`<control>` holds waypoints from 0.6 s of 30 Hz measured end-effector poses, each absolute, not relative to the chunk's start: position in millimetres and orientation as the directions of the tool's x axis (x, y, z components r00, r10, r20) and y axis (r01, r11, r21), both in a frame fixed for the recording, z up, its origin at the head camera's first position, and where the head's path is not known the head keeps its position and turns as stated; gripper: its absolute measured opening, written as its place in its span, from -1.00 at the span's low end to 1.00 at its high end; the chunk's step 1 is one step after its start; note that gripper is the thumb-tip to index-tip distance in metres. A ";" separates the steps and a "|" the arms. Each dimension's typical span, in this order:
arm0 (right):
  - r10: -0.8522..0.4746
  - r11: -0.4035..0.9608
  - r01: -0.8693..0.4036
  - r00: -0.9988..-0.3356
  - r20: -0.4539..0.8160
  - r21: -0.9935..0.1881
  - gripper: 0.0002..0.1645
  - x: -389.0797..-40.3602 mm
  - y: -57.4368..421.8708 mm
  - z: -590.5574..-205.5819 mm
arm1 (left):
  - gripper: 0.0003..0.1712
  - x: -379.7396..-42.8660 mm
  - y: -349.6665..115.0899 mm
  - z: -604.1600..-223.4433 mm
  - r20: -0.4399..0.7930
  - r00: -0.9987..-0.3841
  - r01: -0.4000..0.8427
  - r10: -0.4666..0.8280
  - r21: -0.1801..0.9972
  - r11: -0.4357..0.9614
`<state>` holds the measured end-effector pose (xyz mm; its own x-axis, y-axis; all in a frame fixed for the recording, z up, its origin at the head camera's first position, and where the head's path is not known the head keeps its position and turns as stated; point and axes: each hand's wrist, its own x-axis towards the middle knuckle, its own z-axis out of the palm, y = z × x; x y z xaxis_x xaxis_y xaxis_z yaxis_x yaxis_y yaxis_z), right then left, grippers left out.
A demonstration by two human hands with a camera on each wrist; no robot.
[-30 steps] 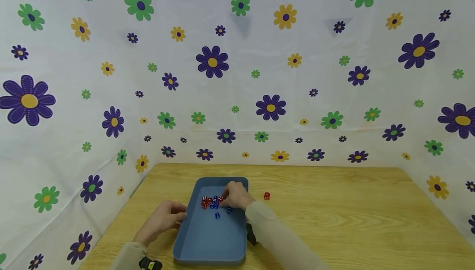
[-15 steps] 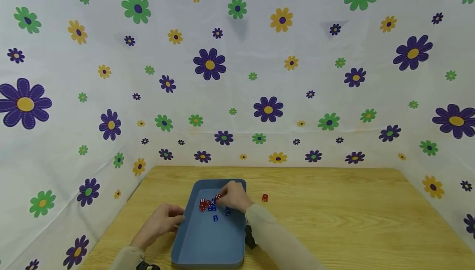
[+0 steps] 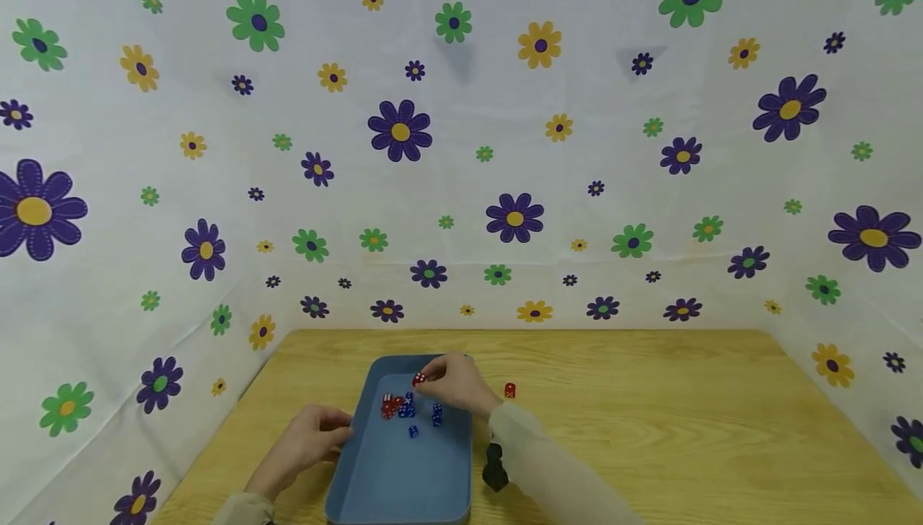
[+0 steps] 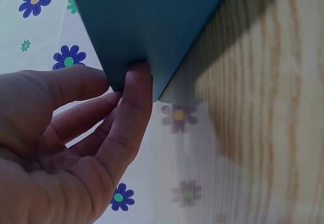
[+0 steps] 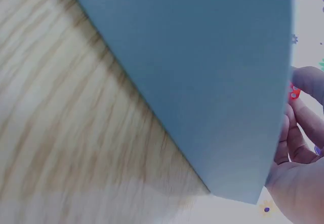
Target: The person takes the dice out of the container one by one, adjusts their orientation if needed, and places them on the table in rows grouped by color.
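Observation:
A blue rectangular tray stands on the table in the head view. My right hand pinches a red die with white pips between thumb and fingertips, above the tray's far part. That die shows partly past the tray's edge in the right wrist view. Below it lie a cluster of red dice and several blue dice, with a single blue die nearer me. At the tray's left side, my left hand holds the rim, a finger against the outer wall.
To the right of the tray, a lone red die lies on the wooden table. A white flower-patterned cloth hangs behind and at both sides. A black device sits at my right wrist, beside the tray.
My right hand has lifted a red die off the pile, raising it clear of the other dice. The left hand stays at the tray's rim. The head view has shifted slightly.

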<state>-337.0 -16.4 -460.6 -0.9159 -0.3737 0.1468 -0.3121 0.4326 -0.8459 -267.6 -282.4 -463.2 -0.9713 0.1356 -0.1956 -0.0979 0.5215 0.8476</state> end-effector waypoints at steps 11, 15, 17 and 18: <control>-0.347 0.425 -0.305 -0.924 0.158 -0.852 -0.83 -331.9 24.1 -455.9 | -0.63 -268.5 -284.0 -467.1 -0.190 -0.967 -0.085 0.170 0.869 0.487; -0.347 0.441 -0.308 -0.925 0.157 -0.843 -0.83 -336.0 41.7 -458.8 | -0.63 -268.9 -284.7 -465.8 -0.187 -0.969 -0.087 0.162 0.871 0.483; -0.343 0.453 -0.309 -0.926 0.157 -0.836 -0.82 -337.7 51.0 -460.3 | -0.63 -269.1 -284.0 -465.4 -0.192 -0.969 -0.094 0.156 0.869 0.487; -0.340 0.458 -0.309 -0.927 0.157 -0.834 -0.82 -338.4 55.5 -460.9 | -0.63 -269.0 -283.3 -465.3 -0.196 -0.968 -0.097 0.155 0.866 0.491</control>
<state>-338.4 55.5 -460.9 -0.9271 -0.3403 0.1568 -0.3090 0.4575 -0.8338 -269.0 -283.3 -465.3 -0.9683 0.1552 -0.1959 -0.0966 0.4906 0.8660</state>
